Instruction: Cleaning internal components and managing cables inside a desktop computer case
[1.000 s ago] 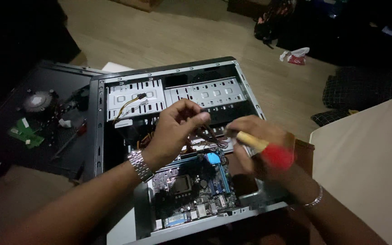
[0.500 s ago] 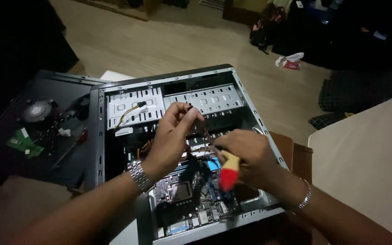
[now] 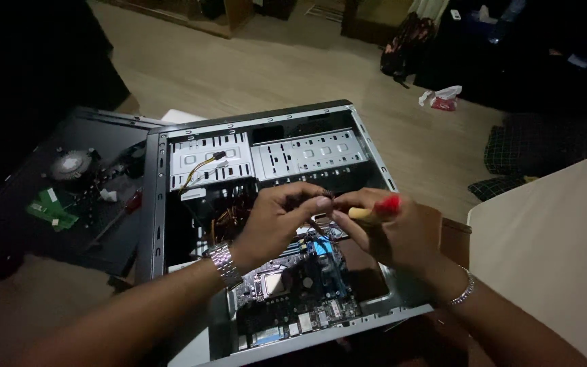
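Both hands meet over the open computer case (image 3: 171, 204), which lies on its side. Our left hand (image 3: 276, 221) is curled narrow, its fingertips (image 3: 322, 202) pinching a small dark cable end (image 3: 321, 221); exactly what it is we cannot tell. Our right hand (image 3: 395, 228) is closed round a screwdriver (image 3: 375, 209) with a yellow and red handle, touching the left fingertips. Directly beneath the hands sits the motherboard (image 3: 293, 289). Just beyond them, the pale drive bays (image 3: 300, 153). Well off to the left of the left hand, the detached side panel (image 3: 69, 204) carries a cooler fan (image 3: 73, 163) and a green circuit board (image 3: 50, 209).
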